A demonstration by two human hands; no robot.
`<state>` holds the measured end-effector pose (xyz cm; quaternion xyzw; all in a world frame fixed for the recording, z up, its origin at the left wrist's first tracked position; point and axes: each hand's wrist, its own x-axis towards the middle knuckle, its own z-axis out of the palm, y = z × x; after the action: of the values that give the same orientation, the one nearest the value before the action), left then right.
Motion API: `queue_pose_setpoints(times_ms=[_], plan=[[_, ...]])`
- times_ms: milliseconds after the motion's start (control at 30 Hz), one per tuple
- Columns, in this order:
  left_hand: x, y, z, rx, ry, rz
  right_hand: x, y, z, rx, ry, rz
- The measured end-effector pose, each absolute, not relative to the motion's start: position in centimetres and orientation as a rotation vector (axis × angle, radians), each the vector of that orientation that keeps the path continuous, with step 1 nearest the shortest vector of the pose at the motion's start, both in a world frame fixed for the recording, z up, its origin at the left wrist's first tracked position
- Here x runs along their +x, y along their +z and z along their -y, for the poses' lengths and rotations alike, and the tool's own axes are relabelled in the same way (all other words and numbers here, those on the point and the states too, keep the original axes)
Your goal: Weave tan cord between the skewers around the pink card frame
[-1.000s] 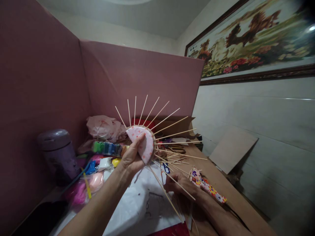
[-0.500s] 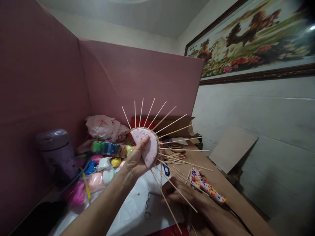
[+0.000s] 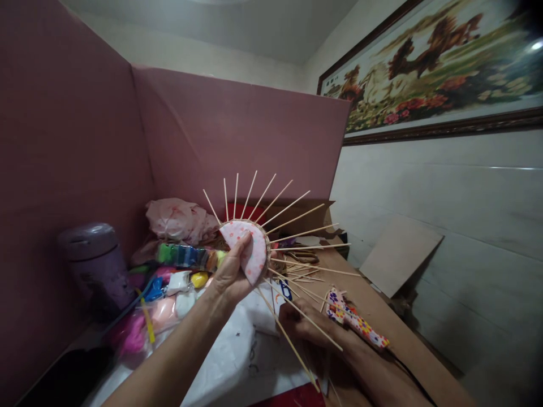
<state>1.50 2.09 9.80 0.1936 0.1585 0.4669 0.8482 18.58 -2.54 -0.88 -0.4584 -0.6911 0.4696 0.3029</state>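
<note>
My left hand [image 3: 235, 271] grips a half-round disc [image 3: 250, 240] covered in pale pink dotted cloth, its thumb pressed on the face. A twisted cord-like edging runs along the curved rim. Thin wooden sticks [image 3: 288, 210] fan out from that rim like rays. Below the lower sticks is my right hand [image 3: 311, 325], with curled fingers; some sticks pass in front of it, and whatever it holds is hidden. Just beyond the right hand lies a flower-patterned glue gun [image 3: 356, 319] with a black cord.
Loose sticks [image 3: 303, 274], scissors [image 3: 307, 257] and a blue cutter [image 3: 285, 290] lie behind the right hand. Bagged coloured clay [image 3: 165, 311] and a purple flask [image 3: 97, 271] stand left. Pink board walls [image 3: 241, 135] enclose the back; a cardboard sheet [image 3: 403, 254] leans right.
The disc with its sticks has shifted slightly left and turned a little clockwise in my left hand. A vertical stick seen by my right fingers no longer shows there.
</note>
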Motion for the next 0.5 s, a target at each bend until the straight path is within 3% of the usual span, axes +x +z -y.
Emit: queue_pose_setpoints(times_ms=[300, 500], plan=[[0.3, 10.3, -2.6, 0.413, 1.112, -0.358, 19.3, 0.6, 2.6, -1.037, 1.515, 1.522], [-0.2, 10.0, -3.1, 0.455, 1.133, -0.377, 20.2, 1.2, 2.5, -1.069, 1.452, 1.415]])
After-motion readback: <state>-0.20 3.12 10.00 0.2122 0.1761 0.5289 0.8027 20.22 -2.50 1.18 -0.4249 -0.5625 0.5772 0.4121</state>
